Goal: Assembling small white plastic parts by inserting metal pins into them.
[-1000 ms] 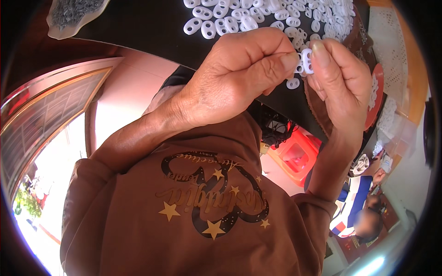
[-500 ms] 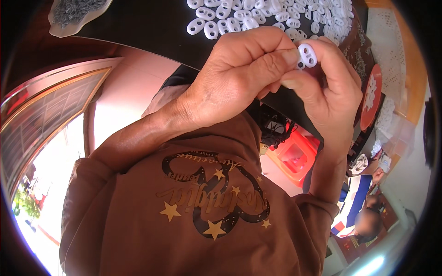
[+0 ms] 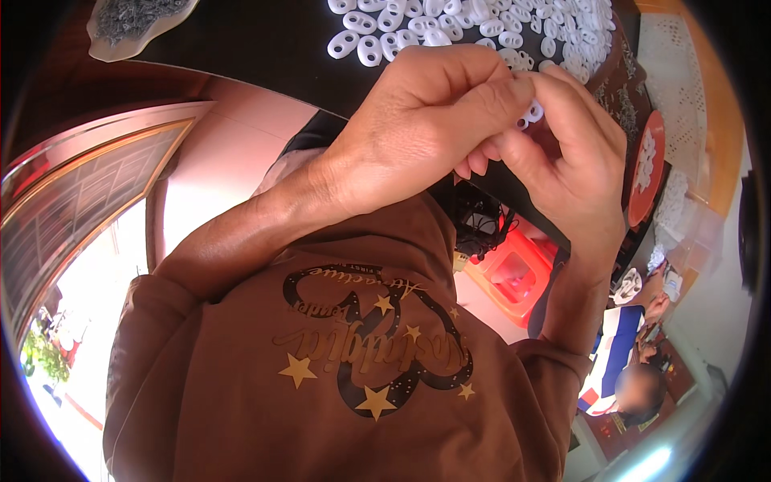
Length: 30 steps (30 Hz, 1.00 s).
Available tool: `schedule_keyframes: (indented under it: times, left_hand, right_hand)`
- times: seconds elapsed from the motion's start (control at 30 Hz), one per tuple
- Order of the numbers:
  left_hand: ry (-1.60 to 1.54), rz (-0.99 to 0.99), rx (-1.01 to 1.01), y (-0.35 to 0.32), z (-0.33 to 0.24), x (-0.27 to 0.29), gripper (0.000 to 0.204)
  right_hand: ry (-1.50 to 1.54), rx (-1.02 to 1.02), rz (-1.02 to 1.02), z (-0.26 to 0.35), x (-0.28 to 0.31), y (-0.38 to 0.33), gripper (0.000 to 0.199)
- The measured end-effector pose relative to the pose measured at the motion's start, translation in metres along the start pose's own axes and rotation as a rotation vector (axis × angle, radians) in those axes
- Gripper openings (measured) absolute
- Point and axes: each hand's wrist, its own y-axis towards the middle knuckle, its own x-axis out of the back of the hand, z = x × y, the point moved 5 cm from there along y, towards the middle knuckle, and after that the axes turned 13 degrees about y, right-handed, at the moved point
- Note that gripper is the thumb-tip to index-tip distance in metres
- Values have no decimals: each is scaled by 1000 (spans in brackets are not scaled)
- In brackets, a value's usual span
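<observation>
A small white two-hole cord lock (image 3: 531,114) sits between my hands, partly hidden by the fingers. My left hand (image 3: 438,120) comes in from the left, its thumb and forefinger pinched over the upper end of it. From the right, my right hand (image 3: 574,153) closes thumb and fingers around the same piece. Fingertips of both hands meet there, just off the near edge of the dark table (image 3: 265,48). Past my hands, many loose white two-hole plastic pieces (image 3: 371,50) lie spread and heaped on the tabletop.
At the far left, a pale dish (image 3: 103,53) holds a pile of grey wiry bits (image 3: 132,20). A red plate (image 3: 641,193) with small white parts stands on the right. Below are a red plastic stool (image 3: 522,281) and, lower right, another person (image 3: 614,353).
The cord lock has turned and sunk deeper between my fingers, so less of it shows. My left thumb has slid over it, and my right hand has shifted slightly.
</observation>
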Motion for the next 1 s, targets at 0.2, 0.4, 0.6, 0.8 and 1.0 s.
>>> schedule_keyframes:
  times: [0.2,0.4,0.6,0.8,1.0]
  left_hand:
    - [29,-41,5,1,2,0,24]
    - [41,-85,-63,3,2,1,24]
    - [11,-46,-46,1,3,-2,21]
    - [34,-11,-85,0,4,-4,24]
    - [43,-14,-86,0,3,-3,22]
  right_hand:
    - [-125,-105,-98,-2,3,-8,21]
    - [625,-405,-262,-10,-11,-12,12]
    - [857,-610,-163,-3,-6,-11,12]
    - [811,-703,-35,-9,-5,-16,17]
    - [813,-717,-17,-6,-5,-14,18]
